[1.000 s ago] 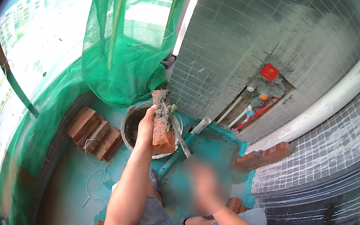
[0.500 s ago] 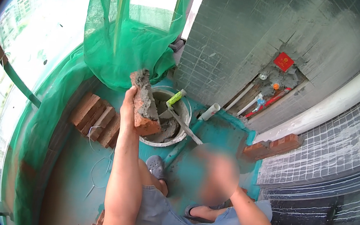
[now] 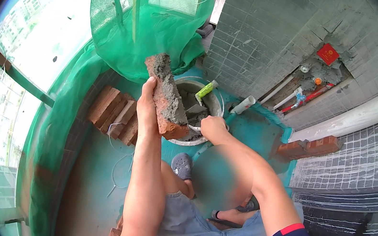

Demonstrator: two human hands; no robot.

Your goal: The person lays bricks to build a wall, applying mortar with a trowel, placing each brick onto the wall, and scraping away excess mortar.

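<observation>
My left hand [image 3: 147, 102] grips a red brick [image 3: 169, 124] along its left side, the brick tilted lengthwise away from me, grey mortar [image 3: 165, 85] spread over its top. Just beyond the brick is a round bucket [image 3: 220, 98] holding grey mortar, with a lime-green handled tool [image 3: 206, 90] standing in it. At the bucket's front right, my right hand [image 3: 213, 127] has its fingers curled round something I cannot make out, partly hidden behind the brick's end. A blurred patch covers the area below my right forearm.
Bricks [image 3: 103, 106] lie stacked at left beside a loose wire; a short brick course [image 3: 320, 147] runs along the right wall. Green netting [image 3: 101, 23] drapes the window side. An upright white pipe stub [image 3: 244, 104] stands by the bucket, near wall pipes [image 3: 305, 98]. My feet [image 3: 182, 165] rest below.
My right hand has moved up from below to the bucket's front right. My left hand first shifted the brick left, then raised it farther forward. The view has shifted too.
</observation>
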